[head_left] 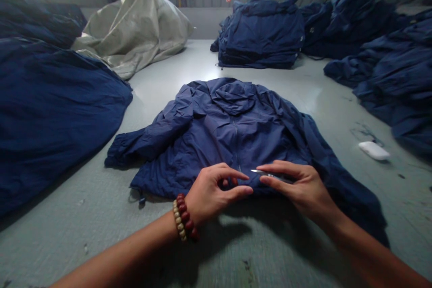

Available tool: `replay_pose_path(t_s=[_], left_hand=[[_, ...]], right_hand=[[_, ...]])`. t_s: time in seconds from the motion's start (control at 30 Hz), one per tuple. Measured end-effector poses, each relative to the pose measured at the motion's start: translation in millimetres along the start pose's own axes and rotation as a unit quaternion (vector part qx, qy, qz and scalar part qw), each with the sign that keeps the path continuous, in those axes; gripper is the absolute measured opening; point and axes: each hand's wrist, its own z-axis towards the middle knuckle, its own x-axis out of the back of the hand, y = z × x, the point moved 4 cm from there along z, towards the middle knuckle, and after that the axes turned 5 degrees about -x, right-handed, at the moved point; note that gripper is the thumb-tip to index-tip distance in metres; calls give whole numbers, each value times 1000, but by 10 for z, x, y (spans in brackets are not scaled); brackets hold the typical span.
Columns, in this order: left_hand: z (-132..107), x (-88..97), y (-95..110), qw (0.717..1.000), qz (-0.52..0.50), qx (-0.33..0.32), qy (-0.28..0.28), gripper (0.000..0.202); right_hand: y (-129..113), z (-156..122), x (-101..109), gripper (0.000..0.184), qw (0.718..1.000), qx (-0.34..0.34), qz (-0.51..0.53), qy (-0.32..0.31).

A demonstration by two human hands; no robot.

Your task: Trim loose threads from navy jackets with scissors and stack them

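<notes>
A dark blue hooded zip jacket (216,137) lies spread on the table, its hood at the far side and its hem toward me. My right hand (303,189) is closed around small metal thread snips (266,173) over the hem, right of the zip. The pointed tip faces left; the fingers cover most of the handle. Just left of that tip, my left hand (216,191) hovers at the hem with thumb and forefinger a little apart. Nothing shows between those fingertips. Beaded bracelets (184,217) circle the left wrist. A cord toggle (142,200) hangs from the hem's left corner.
Folded blue garments (259,33) are stacked at the back of the table (101,238). More blue garments (398,72) are heaped on the right, near a small white case (374,150). Blue fabric (57,117) covers the left side, beside a grey-beige sack (141,27).
</notes>
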Motion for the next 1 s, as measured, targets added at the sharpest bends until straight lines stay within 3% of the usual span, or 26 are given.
replay_pose_path(t_s=[0.23,0.37,0.47,0.57,0.67,0.73,0.8,0.9,1.0], left_hand=[[-5,-20,-64,993,-96,68,13,36],[-9,27,-86,998,-37,40,30,36],[-65,67,84,996,62,-24,55,26],[-87,-81,410,992,98,-76,15,27],[110,-533,768,990,61,-103,-80,34],[419,-983,969,981,60,-133,-125,35],[834,-1489,1114,967,119,-180,-137,35],[1453,-2221,1177,937,232,-196,-170,42],[1844,-2689,1136,927,257,-191,-196,31]], right_hand=[[-139,-111,-148,23,987,139,-84,-2],[-229,-120,-129,22,979,184,-82,22],[-275,-98,142,30,985,134,-43,103],[-257,-189,612,40,975,73,-7,211],[-66,-413,1158,43,951,36,-43,305],[211,-582,1523,46,931,-8,-84,355],[562,-731,1858,51,911,-69,-116,391],[1027,-891,2229,54,889,-144,-143,412],[1261,-985,2392,54,880,-166,-144,422]])
